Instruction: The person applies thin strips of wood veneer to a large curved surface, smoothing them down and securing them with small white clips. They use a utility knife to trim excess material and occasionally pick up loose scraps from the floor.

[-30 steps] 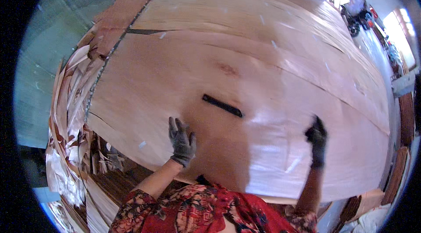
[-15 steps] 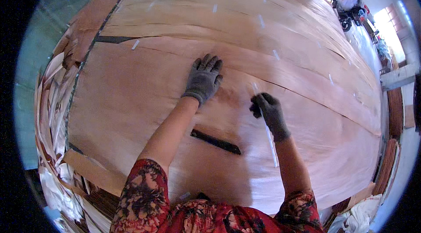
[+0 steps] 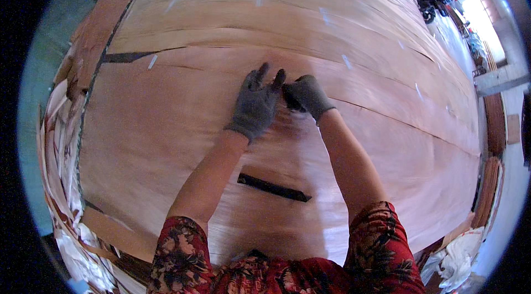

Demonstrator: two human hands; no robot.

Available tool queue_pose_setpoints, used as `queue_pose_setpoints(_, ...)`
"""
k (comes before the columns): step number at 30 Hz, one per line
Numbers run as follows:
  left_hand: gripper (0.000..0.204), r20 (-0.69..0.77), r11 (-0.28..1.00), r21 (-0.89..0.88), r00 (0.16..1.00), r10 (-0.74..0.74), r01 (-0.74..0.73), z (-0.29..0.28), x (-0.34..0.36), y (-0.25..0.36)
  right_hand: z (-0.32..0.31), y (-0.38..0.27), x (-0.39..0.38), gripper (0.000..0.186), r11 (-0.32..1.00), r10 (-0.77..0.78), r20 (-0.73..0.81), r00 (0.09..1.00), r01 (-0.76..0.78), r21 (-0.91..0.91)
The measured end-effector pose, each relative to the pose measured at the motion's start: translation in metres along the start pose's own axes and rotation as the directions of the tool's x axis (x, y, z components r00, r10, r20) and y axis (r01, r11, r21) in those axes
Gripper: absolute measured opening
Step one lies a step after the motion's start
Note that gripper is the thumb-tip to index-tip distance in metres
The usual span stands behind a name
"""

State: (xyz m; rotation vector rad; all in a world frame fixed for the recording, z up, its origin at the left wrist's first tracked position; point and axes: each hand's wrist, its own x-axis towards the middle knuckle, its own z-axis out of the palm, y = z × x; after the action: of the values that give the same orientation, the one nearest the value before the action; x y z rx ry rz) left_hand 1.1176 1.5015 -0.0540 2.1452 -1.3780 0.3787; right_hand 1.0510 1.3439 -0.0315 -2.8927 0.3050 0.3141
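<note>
My left hand (image 3: 255, 107), in a dark grey glove, rests with fingers apart on a broad sheet of pale pink-tan wood veneer (image 3: 144, 117) at the centre of the view. Close beside its fingertips, to the right, my right hand (image 3: 307, 96), gloved alike, has its fingers curled down at the veneer; whatever they hold is hidden. A long split in the veneer runs from there toward the right. Short translucent strips (image 3: 347, 61) are scattered on the upper part of the surface. A dark oblong strip (image 3: 274, 188) lies between my forearms.
Torn veneer scraps (image 3: 58, 150) line the left edge of the surface, beside a greenish area. At the right are upright brown sheet stacks (image 3: 494, 125), a pale beam (image 3: 500, 79), a crumpled white sack (image 3: 456, 255) and, farther back, a vehicle (image 3: 434, 3) near bright openings.
Both hands have moved up and inward to meet mid-surface. The long white strip that hung from my right hand half a second ago is no longer visible.
</note>
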Motion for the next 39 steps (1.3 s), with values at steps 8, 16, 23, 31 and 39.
queue_pose_setpoints(8, 0.053, 0.323, 0.996, 0.022, 0.943, 0.079, -0.091, 0.01, -0.002, -0.02, -0.025, -0.059, -0.044, 0.023, 0.947, 0.213, -0.114, 0.97, -0.176, 0.268)
queue_pose_setpoints(16, 0.068, 0.406, 1.0, 0.01, 0.914, -0.002, -0.003, 0.007, 0.004, -0.013, -0.006, -0.071, -0.087, 0.013, 0.952, 0.213, -0.353, 0.911, -0.112, 0.285)
queue_pose_setpoints(23, 0.071, 0.176, 0.958, -0.064, 0.942, 0.286, -0.279, 0.01, 0.003, 0.091, -0.001, 0.058, -0.23, 0.021, 0.237, 0.645, -0.107, 0.757, -0.064, 0.969)
queue_pose_setpoints(31, 0.068, 0.241, 0.912, -0.199, 0.884, 0.399, -0.358, 0.085, 0.042, 0.201, -0.018, 0.17, -0.235, 0.036, 0.175, 0.772, 0.033, 0.634, -0.263, 0.949)
queue_pose_setpoints(39, 0.059, 0.115, 0.876, -0.305, 0.899, 0.422, -0.373, 0.132, 0.087, 0.221, -0.02, 0.191, -0.202, 0.038, 0.393, 0.706, -0.01, 0.708, -0.381, 0.837)
